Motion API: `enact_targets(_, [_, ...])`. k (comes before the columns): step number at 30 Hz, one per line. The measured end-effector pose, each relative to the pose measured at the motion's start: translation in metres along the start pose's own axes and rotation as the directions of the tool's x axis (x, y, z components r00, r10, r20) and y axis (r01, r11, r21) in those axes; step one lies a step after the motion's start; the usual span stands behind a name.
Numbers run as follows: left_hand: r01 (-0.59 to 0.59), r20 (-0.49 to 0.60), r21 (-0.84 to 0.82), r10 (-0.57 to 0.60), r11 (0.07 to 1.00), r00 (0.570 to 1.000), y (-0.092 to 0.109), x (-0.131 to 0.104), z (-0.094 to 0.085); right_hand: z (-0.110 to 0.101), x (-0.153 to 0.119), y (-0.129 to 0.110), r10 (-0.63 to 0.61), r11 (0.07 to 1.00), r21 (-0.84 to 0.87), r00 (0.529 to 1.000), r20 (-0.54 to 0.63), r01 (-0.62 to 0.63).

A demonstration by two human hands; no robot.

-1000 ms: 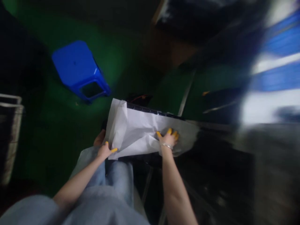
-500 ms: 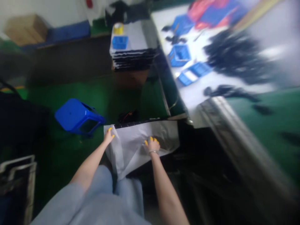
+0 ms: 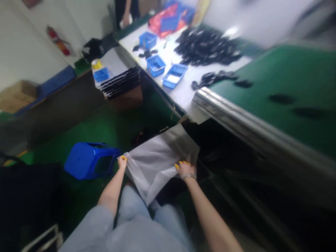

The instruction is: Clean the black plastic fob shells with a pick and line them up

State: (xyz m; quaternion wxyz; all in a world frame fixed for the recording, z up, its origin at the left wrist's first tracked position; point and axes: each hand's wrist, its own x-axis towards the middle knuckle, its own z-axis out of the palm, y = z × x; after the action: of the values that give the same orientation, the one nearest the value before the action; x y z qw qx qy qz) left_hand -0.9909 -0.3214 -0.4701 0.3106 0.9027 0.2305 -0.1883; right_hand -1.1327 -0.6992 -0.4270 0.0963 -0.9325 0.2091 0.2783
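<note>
Head view: my left hand is closed, pinching the white sheet by its left corner. My right hand is partly open, palm down, thumb apart from the fingers, on the sheet's lower right part; can't tell if it grips any of it. Both have yellow fingertips. Sheet sits lower centre of frame: thin, creased, a fold running down from the left corner to a point at bottom centre, greyer toward upper right. Blue stool at left of frame, blue bins on the white tabletop, upper centre.
</note>
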Motion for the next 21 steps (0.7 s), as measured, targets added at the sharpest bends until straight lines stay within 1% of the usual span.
enact_targets(3, [0.006, -0.025, -0.091, -0.008, 0.996, 1.0, 0.0, 0.014, 0.016, 0.008, -0.008, 0.001, 0.105, 0.994, 0.011, 0.994, -0.009, -0.105])
enact_targets(5, [0.019, -0.035, -0.15, -0.025, 0.989, 0.999, 0.0, 0.02, 0.026, 0.012, -0.013, 0.0, 0.179, 0.984, 0.015, 0.984, -0.02, -0.179])
enact_targets(8, [0.037, -0.035, -0.23, -0.046, 0.972, 0.998, 0.0, 0.022, 0.038, 0.019, -0.02, 0.0, 0.275, 0.961, 0.023, 0.961, -0.04, -0.275])
enact_targets(10, [0.044, -0.019, -0.28, -0.052, 0.959, 0.998, 0.002, 0.021, 0.042, 0.023, -0.024, 0.001, 0.343, 0.939, 0.038, 0.938, -0.047, -0.342])
enact_targets(13, [0.039, 0.015, -0.359, -0.036, 0.932, 0.999, 0.007, 0.019, 0.04, 0.028, -0.026, 0.005, 0.438, 0.897, 0.075, 0.899, -0.023, -0.435])
enact_targets(16, [0.003, 0.046, -0.448, 0.02, 0.894, 0.999, 0.011, 0.018, 0.032, 0.031, -0.024, 0.013, 0.477, 0.872, 0.124, 0.879, -0.001, -0.473])
enact_targets(19, [-0.034, 0.089, -0.52, 0.094, 0.853, 0.992, 0.014, 0.022, 0.023, 0.032, -0.017, 0.023, 0.453, 0.877, 0.186, 0.892, -0.012, -0.443])
enact_targets(21, [-0.033, 0.12, -0.542, 0.116, 0.84, 0.986, 0.015, 0.028, 0.018, 0.033, -0.013, 0.028, 0.423, 0.883, 0.237, 0.906, -0.027, -0.405])
